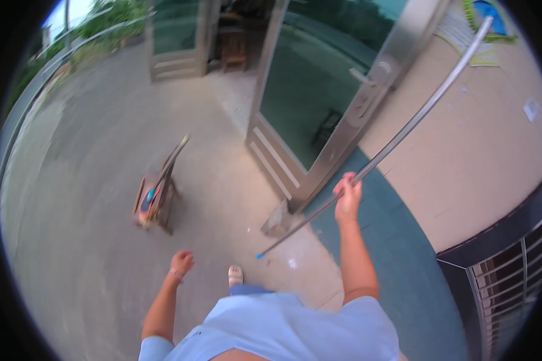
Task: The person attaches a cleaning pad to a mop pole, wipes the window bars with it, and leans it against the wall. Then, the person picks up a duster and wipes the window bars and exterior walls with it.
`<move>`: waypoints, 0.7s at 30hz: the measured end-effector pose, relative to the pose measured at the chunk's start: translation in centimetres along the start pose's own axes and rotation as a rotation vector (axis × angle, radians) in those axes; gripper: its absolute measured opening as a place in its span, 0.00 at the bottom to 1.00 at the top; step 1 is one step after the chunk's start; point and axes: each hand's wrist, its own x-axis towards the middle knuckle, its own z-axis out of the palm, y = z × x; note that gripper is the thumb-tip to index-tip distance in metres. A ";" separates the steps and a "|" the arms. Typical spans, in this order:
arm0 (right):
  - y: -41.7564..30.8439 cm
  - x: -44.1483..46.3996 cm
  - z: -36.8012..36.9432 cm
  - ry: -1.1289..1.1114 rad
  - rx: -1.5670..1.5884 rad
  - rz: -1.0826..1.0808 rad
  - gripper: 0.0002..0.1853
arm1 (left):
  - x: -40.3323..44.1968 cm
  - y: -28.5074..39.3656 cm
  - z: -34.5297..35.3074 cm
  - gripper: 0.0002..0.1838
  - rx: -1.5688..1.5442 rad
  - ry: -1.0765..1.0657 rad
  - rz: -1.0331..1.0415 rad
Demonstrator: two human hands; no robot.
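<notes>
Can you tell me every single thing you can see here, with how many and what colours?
Glass doors: two, brownish-grey frames, top middle
Stool: one, brown, in the doorway
Bench: one, brown, left of the nearer door, with blurry things on top
Stone: one, grey, at the nearer door's foot
Pole: one, silver, in the right hand
Strip: one, blue-green, lower right
Bars: several, silvery, far lower right
Bright thing: one, yellow and blue, top right, unclear
Plants: many, green, top left
Shirt: one, light blue, bottom
Sandal: one visible, pale, bottom middle
Hands: two, bare, right on the pole, left beside the body
</notes>
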 end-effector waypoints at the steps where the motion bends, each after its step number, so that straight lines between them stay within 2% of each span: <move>1: 1.5 1.3 -1.2 0.089 -0.049 -0.034 0.04 | 2.7 0.1 -0.5 0.13 0.010 -0.037 -0.004; 3: 3.7 2.9 -2.6 0.269 -0.078 -0.029 0.04 | 5.8 2.5 -0.3 0.12 0.033 -0.025 -0.054; 7: 8.2 5.9 -5.4 0.431 -0.120 0.024 0.05 | 12.5 8.9 0.5 0.10 0.049 -0.063 -0.001; 11: 11.4 7.8 -8.0 0.561 -0.139 0.022 0.05 | 17.7 10.9 1.5 0.09 -0.076 -0.043 0.039; 13: 12.8 8.5 -9.0 0.679 -0.156 0.037 0.04 | 20.2 9.3 1.5 0.09 -0.129 -0.161 0.046; 15: 14.0 9.0 -10.2 0.724 -0.155 0.026 0.05 | 21.2 9.7 1.7 0.09 -0.173 -0.266 0.039; 17: 15.4 8.8 -11.5 0.766 -0.155 0.029 0.05 | 17.8 12.5 2.7 0.08 -0.013 -0.220 -0.078; 20: 16.6 8.7 -13.3 0.728 -0.187 0.114 0.06 | 18.2 13.0 1.8 0.06 0.014 -0.220 -0.120; 21: 16.7 8.8 -13.5 0.692 -0.347 0.184 0.07 | 20.6 11.8 0.8 0.06 0.022 -0.223 -0.129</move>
